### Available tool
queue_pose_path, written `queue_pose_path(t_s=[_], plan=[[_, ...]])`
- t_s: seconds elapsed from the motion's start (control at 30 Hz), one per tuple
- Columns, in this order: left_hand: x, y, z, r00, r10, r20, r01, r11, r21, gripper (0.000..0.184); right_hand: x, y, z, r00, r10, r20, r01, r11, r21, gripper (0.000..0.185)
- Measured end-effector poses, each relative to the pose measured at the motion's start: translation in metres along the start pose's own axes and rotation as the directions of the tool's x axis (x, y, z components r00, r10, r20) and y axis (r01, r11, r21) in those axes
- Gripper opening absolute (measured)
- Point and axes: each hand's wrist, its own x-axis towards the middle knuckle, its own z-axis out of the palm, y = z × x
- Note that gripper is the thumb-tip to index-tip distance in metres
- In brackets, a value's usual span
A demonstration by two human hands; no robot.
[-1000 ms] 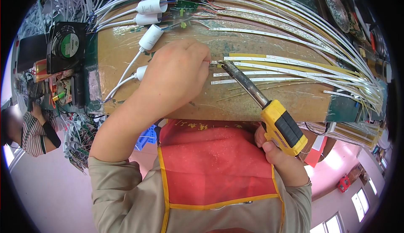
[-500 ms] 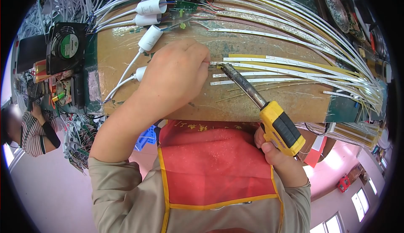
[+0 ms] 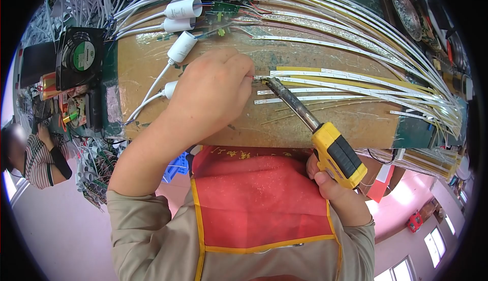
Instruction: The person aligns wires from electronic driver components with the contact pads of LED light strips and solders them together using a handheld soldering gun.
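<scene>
We hold the yellow-and-black soldering iron point(image 3: 339, 155) in our right hand point(image 3: 328, 182), fingers and thumb wrapped around its handle just beyond the near edge of the brown work surface point(image 3: 315, 128). Its metal barrel point(image 3: 297, 105) slants forward and to the left over the board, and its dark tip point(image 3: 269, 81) is at the end of a short pale strip point(image 3: 258, 77), right beside our left hand point(image 3: 216, 90). That hand is bent with its knuckles up; its fingertips are hidden, so we cannot tell whether they are closed on the strip, though a bit of red shows at their edge. To the right of the tip, long white strips point(image 3: 330, 82) fan out across the board, some overlapping yellowish ones point(image 3: 300, 69), and run together toward the far right. Beyond our left hand lies a white cylindrical fitting point(image 3: 182, 47) on a white cable point(image 3: 156, 84), and a second white fitting point(image 3: 170, 89) is partly covered by our wrist. Farther off, green circuit boards point(image 3: 223, 8) with coloured wires sit between more white fittings point(image 3: 184, 8) and the strips.
</scene>
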Motion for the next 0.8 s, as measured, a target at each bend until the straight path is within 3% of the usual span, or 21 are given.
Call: queue_pose_path(t_s=[0.53, 0.8], plan=[[-0.001, -0.003, -0.018, 0.991, -0.024, 0.130, 0.047, 0.983, -0.177, 0.012, 0.001, -0.003, 0.000, 1.000, 0.013, -0.003, -0.013, 0.997, -0.074, 0.024], [-0.002, -0.004, -0.004, 1.000, 0.018, 0.008, -0.017, 0.996, -0.085, 0.007, 0.001, -0.002, 0.000, 1.000, 0.010, -0.002, -0.010, 0.997, -0.074, 0.024]])
